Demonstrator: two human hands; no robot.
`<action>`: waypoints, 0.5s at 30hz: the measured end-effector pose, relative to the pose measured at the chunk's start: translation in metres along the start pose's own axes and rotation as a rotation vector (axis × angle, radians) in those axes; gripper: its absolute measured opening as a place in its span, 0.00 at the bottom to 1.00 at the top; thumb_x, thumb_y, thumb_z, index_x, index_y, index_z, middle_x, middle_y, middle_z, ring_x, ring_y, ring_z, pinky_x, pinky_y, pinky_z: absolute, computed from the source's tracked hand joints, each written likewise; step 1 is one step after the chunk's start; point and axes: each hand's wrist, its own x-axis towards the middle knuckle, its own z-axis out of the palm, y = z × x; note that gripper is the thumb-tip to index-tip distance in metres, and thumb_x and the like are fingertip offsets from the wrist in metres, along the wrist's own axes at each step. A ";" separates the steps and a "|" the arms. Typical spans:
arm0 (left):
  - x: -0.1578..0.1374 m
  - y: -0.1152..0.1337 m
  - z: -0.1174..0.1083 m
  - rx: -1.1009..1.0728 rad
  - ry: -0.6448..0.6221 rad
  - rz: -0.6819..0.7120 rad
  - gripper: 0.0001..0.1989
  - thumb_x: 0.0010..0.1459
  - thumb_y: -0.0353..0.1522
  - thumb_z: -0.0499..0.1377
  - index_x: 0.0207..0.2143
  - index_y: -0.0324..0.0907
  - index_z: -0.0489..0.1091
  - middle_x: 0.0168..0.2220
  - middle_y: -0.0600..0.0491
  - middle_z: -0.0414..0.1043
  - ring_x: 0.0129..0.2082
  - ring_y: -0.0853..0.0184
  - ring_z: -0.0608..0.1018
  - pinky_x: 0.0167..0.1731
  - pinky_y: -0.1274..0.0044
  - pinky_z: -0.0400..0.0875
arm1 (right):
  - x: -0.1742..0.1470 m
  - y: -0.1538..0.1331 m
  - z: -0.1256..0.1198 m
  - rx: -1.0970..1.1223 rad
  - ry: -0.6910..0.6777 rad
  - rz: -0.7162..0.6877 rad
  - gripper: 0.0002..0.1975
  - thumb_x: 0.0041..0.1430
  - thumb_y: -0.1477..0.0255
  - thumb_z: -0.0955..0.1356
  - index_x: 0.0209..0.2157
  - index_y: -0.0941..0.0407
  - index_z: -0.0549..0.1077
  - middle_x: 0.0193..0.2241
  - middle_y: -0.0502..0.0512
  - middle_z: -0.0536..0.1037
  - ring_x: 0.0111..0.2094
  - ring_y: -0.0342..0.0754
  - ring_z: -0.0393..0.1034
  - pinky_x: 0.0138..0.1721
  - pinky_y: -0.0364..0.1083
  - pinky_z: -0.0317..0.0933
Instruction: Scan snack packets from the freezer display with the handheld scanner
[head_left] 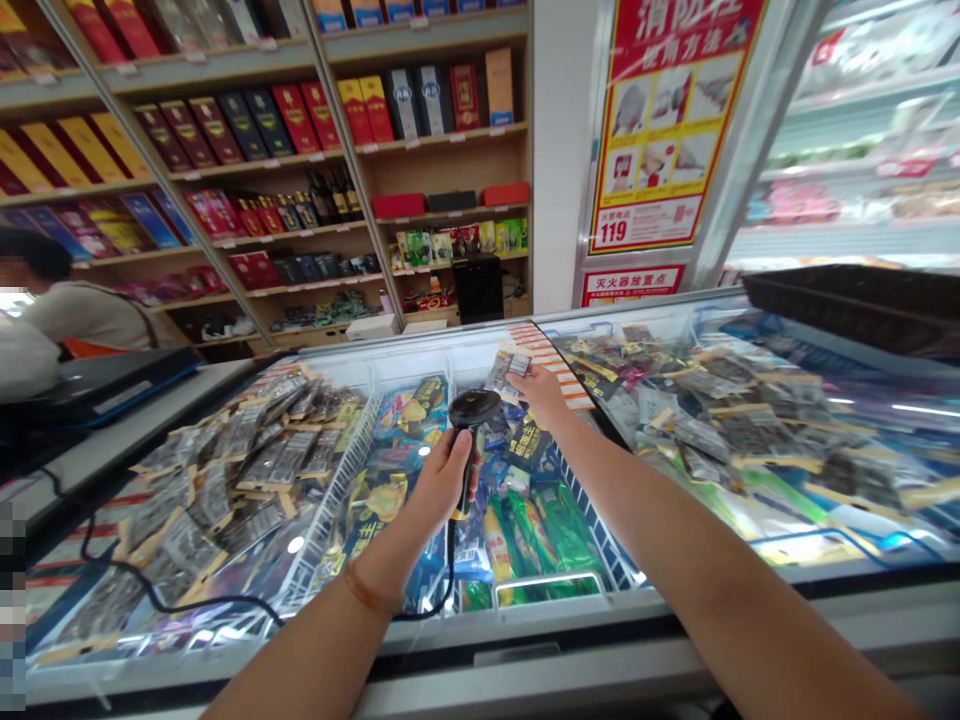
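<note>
My left hand [442, 470] is wrapped round the handle of a black barcode scanner [474, 406], its head tilted toward the packet in front of it. A small flat packet [504, 372], grey with a printed label, is pinched between the thumb and fingers of my right hand [541, 392]. Both hands are above a chest freezer whose wire basket [352, 460] holds blue, yellow and green packs. Similar packets form a pile [277, 450] on the freezer's glass to the left, and another pile [750, 410] lies to the right.
The scanner's black cable [202, 604] loops leftward across the freezer top. A black tray [847, 310] rests at the right rear. At far left, a person [82, 300] is near a dark flat device [127, 390]. Shelves of boxes [247, 125] stand behind the freezer.
</note>
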 end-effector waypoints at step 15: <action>-0.005 0.003 0.005 0.058 -0.128 0.021 0.34 0.51 0.65 0.62 0.34 0.44 0.63 0.27 0.58 0.69 0.16 0.75 0.66 0.15 0.79 0.61 | 0.000 -0.003 -0.002 -0.080 0.087 -0.081 0.26 0.56 0.47 0.72 0.35 0.58 0.81 0.26 0.55 0.81 0.36 0.55 0.79 0.35 0.46 0.71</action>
